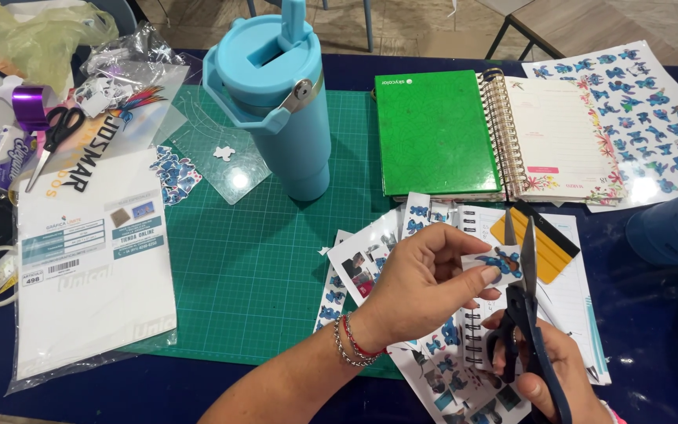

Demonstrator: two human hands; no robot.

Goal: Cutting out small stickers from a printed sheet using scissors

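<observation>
My left hand (pixel 417 283) pinches a small sticker piece with a blue cartoon figure (pixel 501 263) between thumb and fingers. My right hand (pixel 551 369) grips dark-handled scissors (pixel 526 302), blades pointing up and slightly apart, their edges right beside the sticker piece. Both hands hover over a loose pile of cut sticker sheets (pixel 441 369) lying at the near edge of a green cutting mat (pixel 260 259).
A tall light-blue tumbler (pixel 276 102) stands on the mat. A green notebook (pixel 433 133) lies on an open spiral planner (pixel 559 141), with a blue sticker sheet (pixel 653 118) far right. A yellow squeegee (pixel 547 247), bagged white paper (pixel 92 259) and other scissors (pixel 56 137) lie around.
</observation>
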